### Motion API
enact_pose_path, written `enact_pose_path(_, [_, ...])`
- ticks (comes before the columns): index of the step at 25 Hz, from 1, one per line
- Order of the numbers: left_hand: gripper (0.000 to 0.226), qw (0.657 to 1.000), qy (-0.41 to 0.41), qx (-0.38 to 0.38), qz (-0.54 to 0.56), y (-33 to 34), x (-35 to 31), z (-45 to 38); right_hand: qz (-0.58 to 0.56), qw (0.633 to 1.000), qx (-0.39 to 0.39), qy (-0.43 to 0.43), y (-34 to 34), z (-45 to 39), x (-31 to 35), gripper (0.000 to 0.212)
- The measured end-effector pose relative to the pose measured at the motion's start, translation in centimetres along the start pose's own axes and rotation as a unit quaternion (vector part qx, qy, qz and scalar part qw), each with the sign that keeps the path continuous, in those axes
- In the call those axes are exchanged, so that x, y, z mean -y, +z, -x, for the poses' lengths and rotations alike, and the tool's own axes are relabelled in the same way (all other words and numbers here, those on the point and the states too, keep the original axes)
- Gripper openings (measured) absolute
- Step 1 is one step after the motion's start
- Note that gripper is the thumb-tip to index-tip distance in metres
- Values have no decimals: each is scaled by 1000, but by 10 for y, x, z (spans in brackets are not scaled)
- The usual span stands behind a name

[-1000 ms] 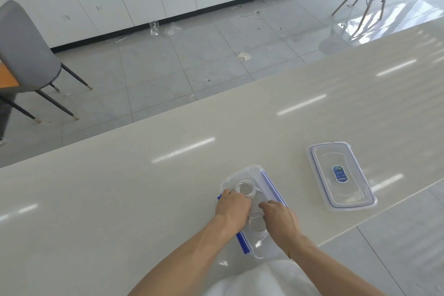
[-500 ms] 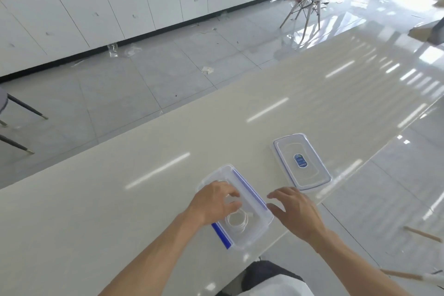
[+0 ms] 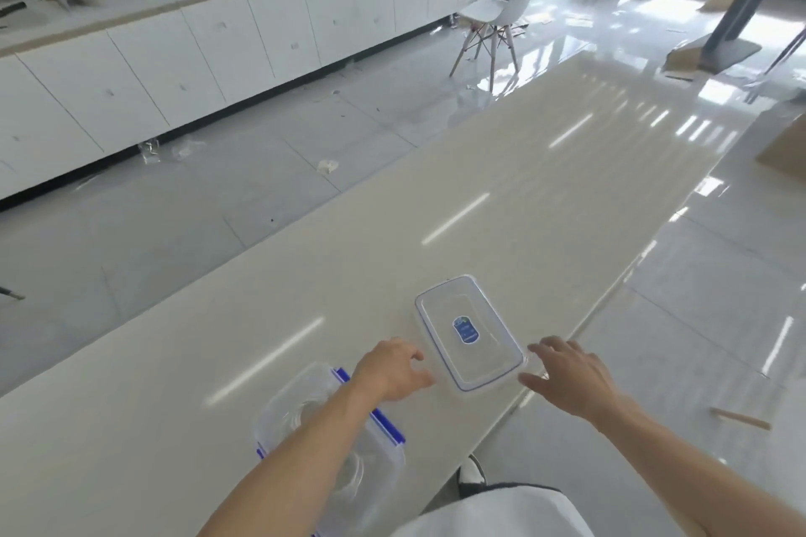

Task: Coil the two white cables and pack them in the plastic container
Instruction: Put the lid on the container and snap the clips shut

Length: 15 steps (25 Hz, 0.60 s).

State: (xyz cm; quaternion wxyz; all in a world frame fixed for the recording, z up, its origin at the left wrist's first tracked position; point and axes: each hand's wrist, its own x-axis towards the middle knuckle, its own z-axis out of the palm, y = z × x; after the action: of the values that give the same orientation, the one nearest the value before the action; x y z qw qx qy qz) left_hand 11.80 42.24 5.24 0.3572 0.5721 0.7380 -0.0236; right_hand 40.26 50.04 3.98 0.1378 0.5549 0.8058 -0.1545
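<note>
Since both white cables (image 3: 349, 480) look to be lying coiled inside the plastic container (image 3: 301, 401) at the bottom middle of the frame, the packing part seems done. Now it looks like lid time. The clear lid (image 3: 469, 331) with the blue sticker lies flat on the bench (image 3: 218, 340), just up and to the right of the container. The left hand (image 3: 392, 368) is close to the lid's left edge, its grip loose and holding nothing. The right hand (image 3: 567, 377) is at the lid's lower right corner, fingers spread and grip released; I cannot tell if it touches yet. Next, I think, both hands must take the lid by its edges, lift it, and set it square over the container.
</note>
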Motion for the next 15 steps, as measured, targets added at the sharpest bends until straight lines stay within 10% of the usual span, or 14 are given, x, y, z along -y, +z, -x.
enact_pose_path(9, [58, 982, -164, -71, 64, 46, -36, -57, -51, 993, 107, -18, 2, -72, -20, 74])
enact_pose_path(15, [49, 919, -217, -93, 317, 53, -69, -67, -253, 949, 187, 10, -3, -101, -4, 69])
